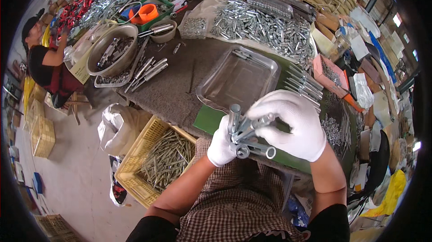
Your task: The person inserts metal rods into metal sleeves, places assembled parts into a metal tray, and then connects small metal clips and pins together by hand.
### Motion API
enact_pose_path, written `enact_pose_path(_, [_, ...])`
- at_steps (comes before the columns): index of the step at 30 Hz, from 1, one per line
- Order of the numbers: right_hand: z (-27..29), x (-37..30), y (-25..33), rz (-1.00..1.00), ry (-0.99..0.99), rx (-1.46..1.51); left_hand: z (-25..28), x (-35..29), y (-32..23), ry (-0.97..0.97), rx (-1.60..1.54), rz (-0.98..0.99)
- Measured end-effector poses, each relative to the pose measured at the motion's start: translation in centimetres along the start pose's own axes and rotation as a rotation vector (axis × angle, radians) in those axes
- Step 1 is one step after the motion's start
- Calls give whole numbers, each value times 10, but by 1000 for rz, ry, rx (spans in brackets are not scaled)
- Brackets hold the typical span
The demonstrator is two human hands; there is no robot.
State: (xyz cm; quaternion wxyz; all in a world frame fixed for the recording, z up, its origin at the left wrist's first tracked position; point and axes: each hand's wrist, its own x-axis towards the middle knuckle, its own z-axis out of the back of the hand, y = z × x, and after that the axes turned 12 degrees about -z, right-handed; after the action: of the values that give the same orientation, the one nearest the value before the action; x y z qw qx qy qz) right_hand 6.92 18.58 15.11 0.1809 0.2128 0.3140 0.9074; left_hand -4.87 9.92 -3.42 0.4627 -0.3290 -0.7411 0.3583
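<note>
Both my hands wear white gloves and are held together just over the table's near edge. My left hand (222, 145) is closed round a bunch of several shiny metal tubes (243, 151), their round open ends fanning out in different directions. Thumb and fingers of my right hand (294, 123) close on one metal tube (262, 120) at the upper right of the bunch. The glove hides part of that tube. Just beyond my hands lies a shallow metal tray (231, 84), with a few slim rods (252, 56) along its far side.
Long metal rods (303, 87) lie right of the tray. Behind it spreads a heap of short metal tubes (265, 24). A pink box (330, 75) of small parts stands at right. At left are a grey basin (92, 57) and, lower, a yellow crate (128, 177) of rods. Two other people work nearby.
</note>
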Motion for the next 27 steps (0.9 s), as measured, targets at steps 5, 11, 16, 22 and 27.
enact_pose_path(5, [3,-1,-18,62,34,8,6,-5,18,90,103,89])
enact_pose_path(11, [12,28,-49,-197,7,454,-2,-1,-15,64,-276,119])
enact_pose_path(16, [-15,95,-149,-423,-137,-289,-5,8,-12,-176,-747,527])
enact_pose_path(22, [-57,137,-189,-461,-86,-735,-8,3,-18,-220,-574,422])
enact_pose_path(27, [-65,149,-184,-570,-26,-779,-7,2,-18,-146,-484,279])
